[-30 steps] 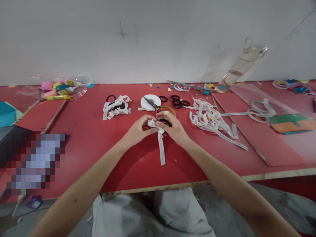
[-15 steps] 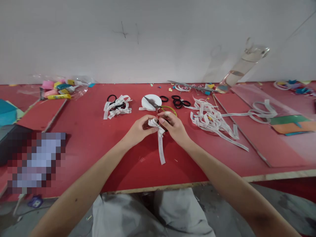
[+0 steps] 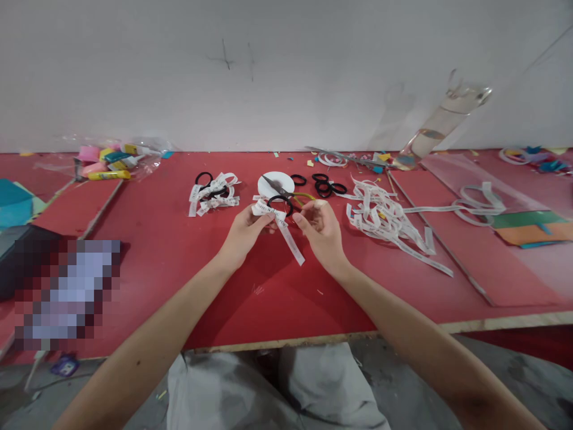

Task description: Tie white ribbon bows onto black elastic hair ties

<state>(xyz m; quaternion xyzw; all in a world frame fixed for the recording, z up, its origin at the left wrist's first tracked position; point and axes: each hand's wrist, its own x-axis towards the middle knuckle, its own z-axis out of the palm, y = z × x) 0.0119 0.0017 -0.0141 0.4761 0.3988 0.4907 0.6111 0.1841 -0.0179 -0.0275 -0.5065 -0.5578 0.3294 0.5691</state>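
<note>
My left hand (image 3: pixel 245 234) is closed, pinching a white printed ribbon (image 3: pixel 290 243) looped around a black hair tie (image 3: pixel 286 199). One end of the ribbon slants down to the right, above the red table. Just right of it is my right hand (image 3: pixel 321 230), its fingers curled, with thumb and forefinger slightly apart and nothing visibly held. Behind both hands, scissors (image 3: pixel 282 190) with a yellow handle lie over a white round disc (image 3: pixel 264 186). The ribbon and the hands hide part of the scissors.
Ribbon-tied hair ties (image 3: pixel 219 194) lie to the left. Loose black hair ties (image 3: pixel 323 185) and a heap of printed ribbon (image 3: pixel 380 212) are to the right. A tilted clear bottle (image 3: pixel 432 137) leans on the wall. A pixelated rectangular object (image 3: pixel 71 292) lies at the left.
My right hand has moved slightly away from the ribbon. The hair tie now shows above the ribbon in my left hand, and the ribbon's hanging end has swung up and slants right.
</note>
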